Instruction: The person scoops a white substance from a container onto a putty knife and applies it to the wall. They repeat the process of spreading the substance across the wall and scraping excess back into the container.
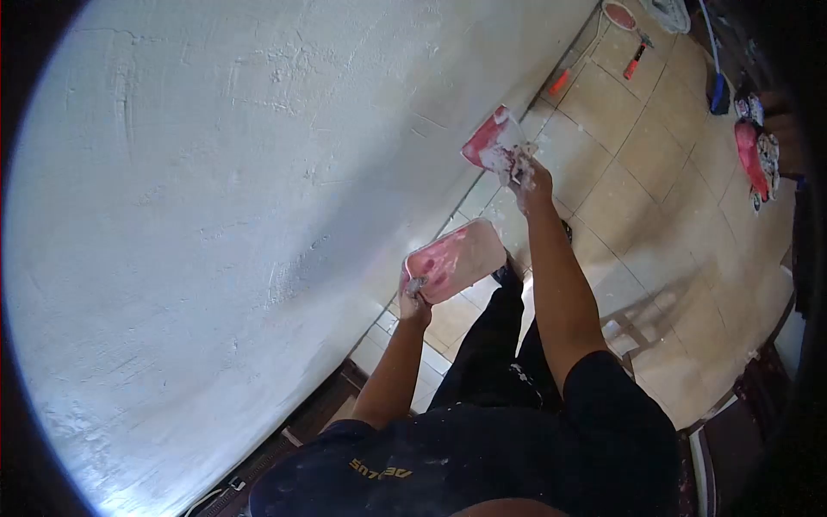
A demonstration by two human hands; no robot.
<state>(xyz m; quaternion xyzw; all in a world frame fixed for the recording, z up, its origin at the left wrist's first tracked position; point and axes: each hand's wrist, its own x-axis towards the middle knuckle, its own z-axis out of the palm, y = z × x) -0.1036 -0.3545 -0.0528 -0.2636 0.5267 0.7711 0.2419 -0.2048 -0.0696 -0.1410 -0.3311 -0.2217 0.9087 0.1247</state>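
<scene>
A shallow pink plastic tray (469,258), smeared with pale plaster, is gripped at its near-left end by my left hand (413,302). The thumb lies over its rim, and a grey lump of plaster sits by it. Higher up and to the right, my right hand (534,185) is closed around a red putty spreader (485,138) with a wide flat blade. White plaster coats part of the blade and clings in clumps around my fingers, hiding the spreader's grip. Both tools are apart from the plastered wall (215,215).
Beige floor tiles (612,198) run along the wall's foot. A red-handled hammer (636,60) lies at the upper right, near a round-headed, long-handled item (618,15). A blue brush head (718,93) and a red cloth-like thing (751,159) are further right.
</scene>
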